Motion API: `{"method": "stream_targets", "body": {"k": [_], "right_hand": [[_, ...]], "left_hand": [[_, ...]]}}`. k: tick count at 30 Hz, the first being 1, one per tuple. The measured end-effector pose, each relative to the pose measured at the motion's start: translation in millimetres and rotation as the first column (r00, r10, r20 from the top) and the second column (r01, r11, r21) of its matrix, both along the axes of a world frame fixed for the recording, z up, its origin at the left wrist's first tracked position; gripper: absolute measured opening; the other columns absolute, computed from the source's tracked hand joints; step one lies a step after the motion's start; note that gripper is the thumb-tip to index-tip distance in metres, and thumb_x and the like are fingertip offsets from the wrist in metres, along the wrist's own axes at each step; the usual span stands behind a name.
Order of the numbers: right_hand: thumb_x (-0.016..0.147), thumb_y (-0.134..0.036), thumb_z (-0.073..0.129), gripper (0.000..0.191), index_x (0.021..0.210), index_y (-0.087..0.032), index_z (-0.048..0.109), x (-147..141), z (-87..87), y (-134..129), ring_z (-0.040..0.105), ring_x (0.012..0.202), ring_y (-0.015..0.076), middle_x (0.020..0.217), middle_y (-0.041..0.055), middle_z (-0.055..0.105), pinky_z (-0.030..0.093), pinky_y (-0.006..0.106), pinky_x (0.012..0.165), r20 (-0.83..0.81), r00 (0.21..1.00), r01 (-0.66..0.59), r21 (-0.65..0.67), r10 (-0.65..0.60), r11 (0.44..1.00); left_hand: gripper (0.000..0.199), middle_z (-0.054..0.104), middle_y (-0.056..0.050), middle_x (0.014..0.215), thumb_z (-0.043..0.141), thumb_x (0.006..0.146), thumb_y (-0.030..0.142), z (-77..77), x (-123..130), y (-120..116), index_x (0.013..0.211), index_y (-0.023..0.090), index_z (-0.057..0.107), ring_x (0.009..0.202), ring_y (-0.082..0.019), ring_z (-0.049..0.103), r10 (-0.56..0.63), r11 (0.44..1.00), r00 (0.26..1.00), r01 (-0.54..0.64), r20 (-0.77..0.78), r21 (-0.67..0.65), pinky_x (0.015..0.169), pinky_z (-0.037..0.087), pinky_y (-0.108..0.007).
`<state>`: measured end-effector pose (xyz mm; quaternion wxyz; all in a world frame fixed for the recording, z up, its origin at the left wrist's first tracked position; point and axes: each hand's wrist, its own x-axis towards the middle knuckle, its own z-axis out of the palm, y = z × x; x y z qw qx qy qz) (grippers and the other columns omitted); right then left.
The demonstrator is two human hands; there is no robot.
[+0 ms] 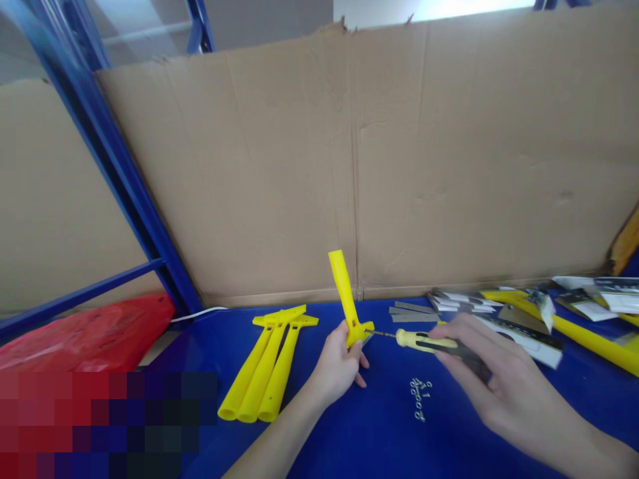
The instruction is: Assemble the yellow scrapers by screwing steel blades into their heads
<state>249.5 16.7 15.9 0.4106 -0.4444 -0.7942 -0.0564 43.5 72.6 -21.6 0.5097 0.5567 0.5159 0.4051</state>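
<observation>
My left hand (339,362) grips a yellow plastic scraper handle (343,286) near its head, with the hollow tube end pointing up. In my right hand (494,372) is a screwdriver (426,341) with a yellow and black grip, its shaft pointing left. The screwdriver's tip meets the head of the yellow handle; whether it sits in a screw is too small to tell. Several small screws (418,399) lie on the blue table below the screwdriver. To the left of my left hand, three more yellow scraper handles (262,366) rest side by side, heads away from me.
Flat grey metal blades (412,311) lie behind the screwdriver. At the right are black-and-white packages (524,339) and a long yellow handle (594,342). A red plastic bag (100,329) sits at the left. Cardboard (279,179) walls off the back of the blue table (369,432).
</observation>
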Motion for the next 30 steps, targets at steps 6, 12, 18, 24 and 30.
{"method": "stream_targets", "body": {"k": [6, 12, 18, 24, 30], "right_hand": [[0.089, -0.037, 0.041, 0.030, 0.079, -0.023, 0.065, -6, -4.2, 4, 0.067, 0.056, 0.0180, 0.069, 0.0022, 0.073, 0.051, 0.025, 0.048, -0.046, 0.989, 0.138, -0.101, -0.143, 0.985], [0.082, -0.040, 0.055, 0.023, 0.092, -0.026, 0.071, 9, -7.4, 8, 0.070, 0.059, 0.0176, 0.080, -0.0010, 0.076, 0.054, 0.024, 0.050, 0.092, 0.992, 0.103, -0.269, -0.081, 0.958], [0.085, -0.044, 0.045, 0.036, 0.099, -0.020, 0.067, 32, -16.9, 16, 0.071, 0.078, 0.0243, 0.089, 0.0054, 0.075, 0.058, 0.032, 0.066, 0.105, 0.963, 0.263, -0.175, -0.248, 0.949], [0.088, -0.039, 0.039, 0.033, 0.098, -0.020, 0.064, 30, -38.3, 25, 0.072, 0.070, 0.0246, 0.086, 0.0055, 0.075, 0.057, 0.034, 0.054, 0.300, 0.904, 0.328, -0.035, -0.303, 0.944], [0.088, -0.034, 0.039, 0.030, 0.087, -0.019, 0.065, 25, -50.6, 32, 0.070, 0.078, 0.0254, 0.086, 0.0097, 0.073, 0.057, 0.037, 0.062, 0.372, 0.864, 0.304, 0.153, -0.340, 0.940]], "left_hand": [[0.023, 0.046, 0.008, 0.054, 0.045, 0.084, 0.005, 3.8, 1, -2, 0.105, 0.013, 0.046, 0.040, -0.007, 0.046, 0.014, 1.000, 1.000, -0.014, -0.001, 0.008, 0.029, 0.042, -0.013], [0.019, 0.051, 0.002, 0.068, 0.048, 0.082, 0.009, 5.1, 1, -1, 0.100, 0.013, 0.047, 0.048, -0.009, 0.055, 0.044, 0.999, 0.998, -0.044, 0.037, -0.001, 0.029, 0.045, -0.014], [0.033, 0.057, 0.000, 0.080, 0.062, 0.073, 0.021, 0.4, -3, 3, 0.094, 0.020, 0.037, 0.051, -0.012, 0.060, 0.085, 0.990, 0.978, -0.104, 0.190, 0.094, 0.029, 0.048, -0.020], [0.036, 0.064, 0.000, 0.068, 0.069, 0.065, 0.022, 8.8, -10, 2, 0.094, 0.016, 0.047, 0.047, -0.011, 0.058, 0.094, 0.987, 0.960, -0.125, 0.265, 0.102, 0.031, 0.047, -0.019], [0.027, 0.060, 0.000, 0.056, 0.076, 0.059, 0.029, 11.7, -18, 5, 0.075, 0.010, 0.064, 0.041, -0.008, 0.048, 0.139, 0.968, 0.961, -0.183, 0.241, 0.171, 0.028, 0.036, -0.016]]}}
